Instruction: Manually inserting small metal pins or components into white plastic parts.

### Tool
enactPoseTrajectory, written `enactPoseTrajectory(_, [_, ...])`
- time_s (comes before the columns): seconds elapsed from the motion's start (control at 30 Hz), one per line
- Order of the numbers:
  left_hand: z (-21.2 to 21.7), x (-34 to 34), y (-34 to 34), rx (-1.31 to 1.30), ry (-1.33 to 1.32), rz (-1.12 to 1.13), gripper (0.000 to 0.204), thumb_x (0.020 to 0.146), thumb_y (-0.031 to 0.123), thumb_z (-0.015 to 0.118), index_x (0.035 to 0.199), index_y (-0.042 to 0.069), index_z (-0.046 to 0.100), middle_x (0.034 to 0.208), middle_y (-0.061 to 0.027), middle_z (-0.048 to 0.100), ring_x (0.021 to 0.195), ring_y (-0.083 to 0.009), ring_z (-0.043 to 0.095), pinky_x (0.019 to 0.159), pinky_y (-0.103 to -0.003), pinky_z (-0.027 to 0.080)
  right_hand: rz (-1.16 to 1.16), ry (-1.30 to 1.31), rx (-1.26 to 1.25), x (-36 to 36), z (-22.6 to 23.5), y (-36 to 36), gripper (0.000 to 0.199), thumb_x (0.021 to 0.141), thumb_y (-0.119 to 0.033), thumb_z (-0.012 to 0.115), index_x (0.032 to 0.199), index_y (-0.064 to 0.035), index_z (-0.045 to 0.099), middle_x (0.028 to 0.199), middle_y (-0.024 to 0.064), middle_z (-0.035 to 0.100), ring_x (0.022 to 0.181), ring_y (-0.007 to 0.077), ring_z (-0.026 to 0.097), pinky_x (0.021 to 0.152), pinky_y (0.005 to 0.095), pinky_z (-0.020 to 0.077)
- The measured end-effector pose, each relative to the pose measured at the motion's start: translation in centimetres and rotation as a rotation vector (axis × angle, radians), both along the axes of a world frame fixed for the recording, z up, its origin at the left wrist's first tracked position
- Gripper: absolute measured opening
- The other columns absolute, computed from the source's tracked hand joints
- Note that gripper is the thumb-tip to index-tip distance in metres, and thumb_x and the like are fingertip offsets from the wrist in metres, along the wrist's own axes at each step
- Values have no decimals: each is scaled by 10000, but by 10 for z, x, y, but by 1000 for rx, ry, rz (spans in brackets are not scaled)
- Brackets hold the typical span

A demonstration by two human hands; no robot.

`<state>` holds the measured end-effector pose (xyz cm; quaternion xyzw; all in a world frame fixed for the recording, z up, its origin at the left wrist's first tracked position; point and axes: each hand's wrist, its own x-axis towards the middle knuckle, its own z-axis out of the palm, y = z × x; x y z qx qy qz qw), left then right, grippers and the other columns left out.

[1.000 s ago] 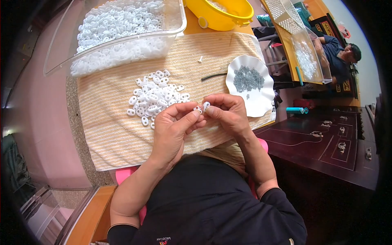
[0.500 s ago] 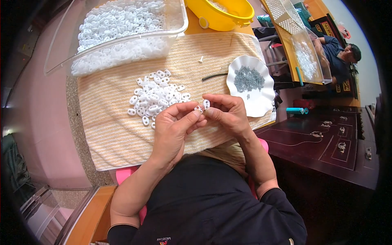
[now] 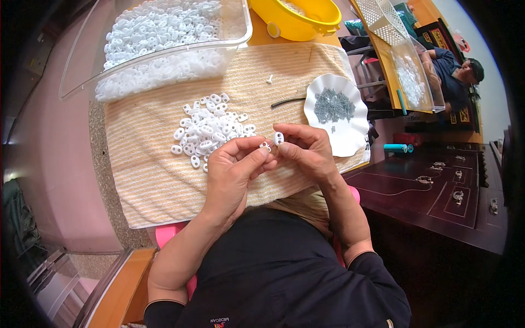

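My left hand (image 3: 240, 159) pinches a small white piece with holes (image 3: 265, 146) between thumb and fingers. Close beside it, my right hand (image 3: 307, 151) grips a white oval two-hole plastic piece (image 3: 279, 138) between thumb and forefinger. The two pieces are held a little apart, over the striped towel (image 3: 158, 175). To the left of my hands lies a loose pile of white two-hole pieces (image 3: 210, 128). A white wavy-edged plate (image 3: 350, 139) on the right carries many small clear-grey parts (image 3: 333, 105).
A clear plastic bin (image 3: 246, 24) full of white pieces stands at the far left. Behind the towel is a yellow tub (image 3: 306, 27). A black rod (image 3: 287, 101) and a small white peg (image 3: 269, 79) lie on the towel. Another person (image 3: 456, 76) sits at a table to the right.
My right hand has shifted slightly right with its white piece, widening the gap to the piece in my left hand. The left hand stays almost still.
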<state>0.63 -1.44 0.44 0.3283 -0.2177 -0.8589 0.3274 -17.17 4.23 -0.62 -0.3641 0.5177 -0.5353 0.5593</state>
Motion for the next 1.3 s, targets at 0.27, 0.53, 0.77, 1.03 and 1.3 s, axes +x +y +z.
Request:
enactPoseTrajectory(0.27, [-1,1,0,-1,3,-10,185,876,12,610,1043,-62,581,934,-132,662,795,-150,657,754,-264,566,18,15,-12,-2,-1,1,351,865,-16,644,1205,38,575,925,60,650,807,112,626,726,241,527])
enactPoseTrajectory(0.53, [0,1,1,-26,-5,-14,196,870,8,617,1041,-77,573,933,-146,664,791,-152,660,747,-260,568,39,-25,-63,-4,-3,1,348,867,-2,631,1204,47,555,974,88,652,837,140,644,748,262,536])
enactPoseTrajectory(0.77, [3,-1,1,-38,-13,-15,199,867,5,622,1042,-77,573,932,-149,667,792,-152,662,739,-254,568,10,-24,-58,-2,2,1,294,868,17,617,1158,40,577,980,100,626,850,163,642,756,278,543])
enactPoseTrajectory(1.03, [0,-1,1,-56,-31,-21,181,861,6,624,1021,-74,593,873,-118,656,763,-137,653,728,-243,565,109,197,-212,-2,0,-1,193,861,48,614,1052,34,635,981,109,604,867,151,605,744,249,498])
enactPoseTrajectory(1.3, [0,-2,3,-47,-46,-14,188,861,2,623,1029,-76,591,869,-120,655,757,-142,656,722,-245,566,111,316,-262,-1,-1,-2,171,838,58,638,1002,17,659,935,99,616,838,138,596,718,235,481])
